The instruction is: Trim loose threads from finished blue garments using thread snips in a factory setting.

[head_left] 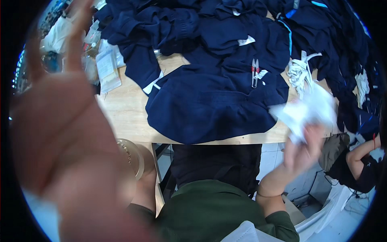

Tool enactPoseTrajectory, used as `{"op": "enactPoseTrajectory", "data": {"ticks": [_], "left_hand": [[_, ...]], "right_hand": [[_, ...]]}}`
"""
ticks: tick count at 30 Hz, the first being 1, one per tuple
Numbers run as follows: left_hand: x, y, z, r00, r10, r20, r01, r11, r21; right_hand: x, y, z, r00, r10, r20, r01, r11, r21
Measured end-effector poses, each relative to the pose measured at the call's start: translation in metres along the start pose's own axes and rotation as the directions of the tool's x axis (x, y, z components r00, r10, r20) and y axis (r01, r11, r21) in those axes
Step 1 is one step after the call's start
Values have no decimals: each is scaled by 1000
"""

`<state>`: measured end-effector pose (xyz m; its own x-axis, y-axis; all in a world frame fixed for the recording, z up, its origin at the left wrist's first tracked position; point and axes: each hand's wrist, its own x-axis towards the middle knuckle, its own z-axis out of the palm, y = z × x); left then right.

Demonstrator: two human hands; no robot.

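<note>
Left hand (64, 129): blurred, fingers spread. Right hand (304, 149): pinching a white piece (312, 107), cloth or paper, over the surface (125, 119); probably light, limp, best gripped by an edge. Navy garment (213, 107): presumably soft, lying leftward.

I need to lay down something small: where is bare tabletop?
The widest bare patch of table lies between the blurred left hand and the near navy cloth. A small strip shows at the front edge, between that cloth and the right hand. Crowded: the far side, with navy garments, and the far left, with plastic packets.
</note>
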<state>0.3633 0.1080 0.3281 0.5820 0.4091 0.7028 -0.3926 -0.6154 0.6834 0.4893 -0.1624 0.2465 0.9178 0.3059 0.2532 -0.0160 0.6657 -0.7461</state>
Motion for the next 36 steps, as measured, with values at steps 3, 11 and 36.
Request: {"op": "enactPoseTrajectory", "data": {"ticks": [3, 11, 36], "left_hand": [[-10, -43, 29, 995, -91, 39, 97, 969, -227], [-86, -82, 89, 652, -635, 414, 757, 515, -402], [-83, -65, 111, 362, -578, 731, 916, 74, -395]], "right_hand": [[30, 39, -8, 912, 408, -33, -408, 913, 10], [13, 64, -13, 794, 607, -13, -602, 790, 117], [7, 66, -14, 914, -4, 405, 296, 689, -662]]}}
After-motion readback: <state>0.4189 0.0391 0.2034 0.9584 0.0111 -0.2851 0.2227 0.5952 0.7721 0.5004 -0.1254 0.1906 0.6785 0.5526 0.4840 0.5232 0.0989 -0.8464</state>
